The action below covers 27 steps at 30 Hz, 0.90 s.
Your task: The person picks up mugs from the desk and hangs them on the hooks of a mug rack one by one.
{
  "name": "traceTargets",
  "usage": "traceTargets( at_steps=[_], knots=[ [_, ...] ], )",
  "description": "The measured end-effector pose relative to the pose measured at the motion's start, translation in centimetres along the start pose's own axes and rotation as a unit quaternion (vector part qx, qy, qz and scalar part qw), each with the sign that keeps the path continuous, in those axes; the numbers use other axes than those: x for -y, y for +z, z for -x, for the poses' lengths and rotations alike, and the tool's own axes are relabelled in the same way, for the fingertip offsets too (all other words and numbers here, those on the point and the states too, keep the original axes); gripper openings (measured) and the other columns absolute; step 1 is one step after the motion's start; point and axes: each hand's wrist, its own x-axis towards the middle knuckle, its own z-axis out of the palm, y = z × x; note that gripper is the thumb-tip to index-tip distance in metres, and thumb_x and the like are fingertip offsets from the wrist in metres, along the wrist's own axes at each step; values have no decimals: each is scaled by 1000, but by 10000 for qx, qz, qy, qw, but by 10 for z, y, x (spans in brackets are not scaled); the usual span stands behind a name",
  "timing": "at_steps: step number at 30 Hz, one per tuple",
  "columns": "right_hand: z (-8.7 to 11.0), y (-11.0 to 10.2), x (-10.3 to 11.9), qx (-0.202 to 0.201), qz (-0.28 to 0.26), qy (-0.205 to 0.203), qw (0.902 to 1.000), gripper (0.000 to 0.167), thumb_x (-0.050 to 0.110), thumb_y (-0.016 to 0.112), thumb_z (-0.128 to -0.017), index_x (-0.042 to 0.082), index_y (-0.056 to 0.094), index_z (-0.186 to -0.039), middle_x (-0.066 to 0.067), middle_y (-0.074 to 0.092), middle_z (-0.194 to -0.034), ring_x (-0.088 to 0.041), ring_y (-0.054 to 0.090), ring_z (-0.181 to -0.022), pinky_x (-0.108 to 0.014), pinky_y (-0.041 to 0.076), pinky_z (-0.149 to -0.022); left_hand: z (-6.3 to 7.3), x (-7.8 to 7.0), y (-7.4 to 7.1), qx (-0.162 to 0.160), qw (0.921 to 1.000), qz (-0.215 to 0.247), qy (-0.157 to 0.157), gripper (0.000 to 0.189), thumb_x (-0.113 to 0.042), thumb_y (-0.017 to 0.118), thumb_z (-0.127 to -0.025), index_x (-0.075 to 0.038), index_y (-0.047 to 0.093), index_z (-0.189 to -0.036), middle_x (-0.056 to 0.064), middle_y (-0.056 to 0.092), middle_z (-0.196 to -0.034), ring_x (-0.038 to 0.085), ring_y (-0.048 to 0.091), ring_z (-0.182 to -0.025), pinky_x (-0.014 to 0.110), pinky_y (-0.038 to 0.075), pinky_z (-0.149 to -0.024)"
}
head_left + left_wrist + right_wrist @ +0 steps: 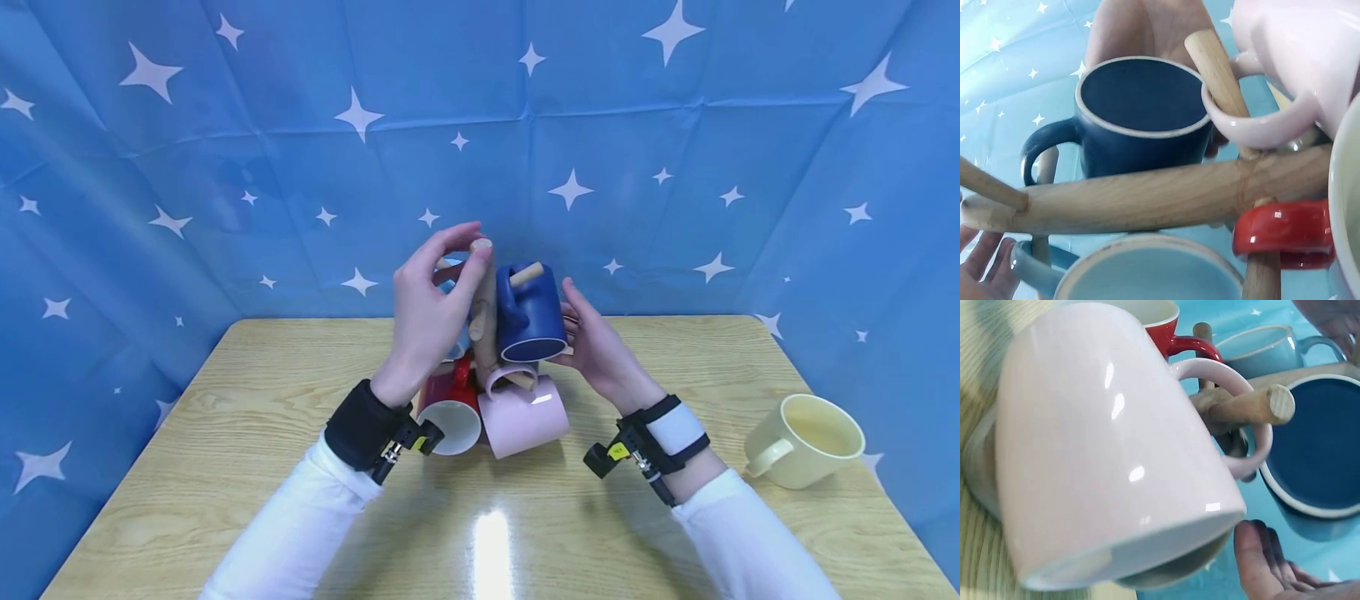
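Observation:
A wooden mug tree (486,321) stands on the table, hung with several mugs. My left hand (431,304) grips the top of its post, thumb in front and fingers curled behind. On an upper right peg hangs a dark blue mug (531,317) by its handle, base toward me. Beside that mug is my right hand (600,350), fingers extended and partly hidden behind it. Lower down hang a pink mug (1110,450) on the right and a red mug (450,400) on the left. A light blue mug (1154,269) hangs on the far left, mostly covered by my left hand in the head view.
A pale yellow mug (806,442) stands upright on the right side of the wooden table (247,417). Behind and around the table hangs a blue cloth (285,75) with white stars.

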Motion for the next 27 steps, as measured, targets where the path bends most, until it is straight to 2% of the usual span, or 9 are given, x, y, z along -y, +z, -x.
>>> traceTargets(
  at_steps=[4,9,14,17,22,27],
  knots=[
    [10,-8,-1,-119,144,11,9998,93,72,34,-104,6,17,-167,-20,29,-171,-30,38,-152,-37,49,-112,2,0,-9,-179,9997,36,142,33,-14,64,-105,-2,67,-135,17,74,-127,25,68,-118,40,61,-102],
    [26,-17,-2,-271,396,-124,9988,90,70,33,-106,5,18,-167,-22,31,-171,-32,41,-151,-29,53,-106,9,2,-24,-357,9992,-107,144,34,-13,63,-105,-2,66,-137,17,74,-128,24,70,-118,23,59,-99],
    [45,-26,-3,-569,850,-323,9942,85,67,31,-107,6,23,-165,-24,40,-166,-14,58,-134,-21,56,-100,20,6,-41,-545,9984,-150,95,34,-8,64,-103,0,65,-137,19,74,-127,7,69,-115,14,56,-96],
    [55,-31,-6,-767,1040,-439,9906,81,64,31,-108,6,26,-164,-23,42,-165,-10,59,-131,-17,56,-98,30,9,-49,-620,9980,-157,-3,34,-6,64,-103,2,65,-136,21,73,-126,-4,65,-113,13,56,-95],
    [69,-39,-14,-1096,1343,-546,9833,77,61,32,-110,8,26,-165,-21,43,-164,-14,55,-137,-12,53,-97,50,17,-56,-610,9970,-293,-363,32,-7,63,-103,1,66,-135,21,74,-127,-9,64,-111,11,55,-92],
    [82,-46,-27,-1345,1606,-618,9759,71,55,32,-112,7,29,-164,-24,44,-162,8,59,-119,-10,51,-96,77,24,-64,-587,9947,-543,-652,32,-5,65,-102,2,66,-133,21,74,-126,-11,63,-110,7,53,-91]
  ],
)
